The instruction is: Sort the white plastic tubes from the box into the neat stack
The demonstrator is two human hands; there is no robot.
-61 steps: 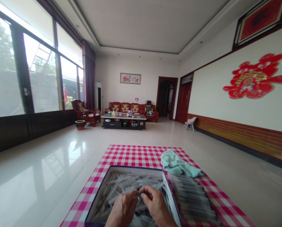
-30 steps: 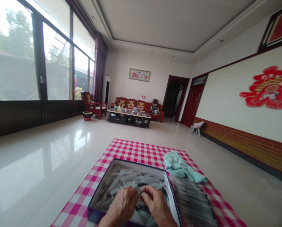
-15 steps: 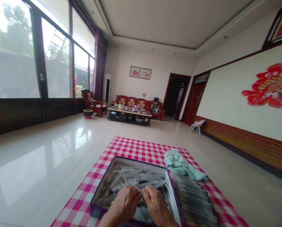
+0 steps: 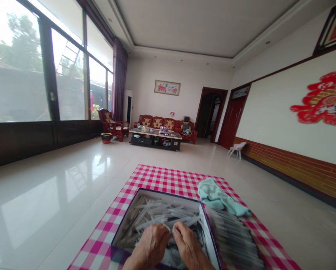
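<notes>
Checked cloth (image 4: 162, 176) on floor: L hand (image 4: 152, 244) & R hand (image 4: 187, 244) are meeting fingertips-together over box (image 4: 168, 195) at near edge, amid clear tubes (image 4: 156, 212). Exact clamp unclear. Tubes prob light, slippery; pinching mid-length.

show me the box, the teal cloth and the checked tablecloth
box (image 4: 124, 225): head view, inner left wall.
teal cloth (image 4: 213, 197): head view, middle of the crumpled heap.
checked tablecloth (image 4: 162, 178): head view, bare patch beyond the box.

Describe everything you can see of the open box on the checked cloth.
The box is shallow, rectangular and lidless, seemingly cardboard, dark blue outside and white inside. It lies flat on the pink-checked cloth, filled with loose pale plastic sticks. The left hand and right hand rest together on the sticks at its near end.
</notes>
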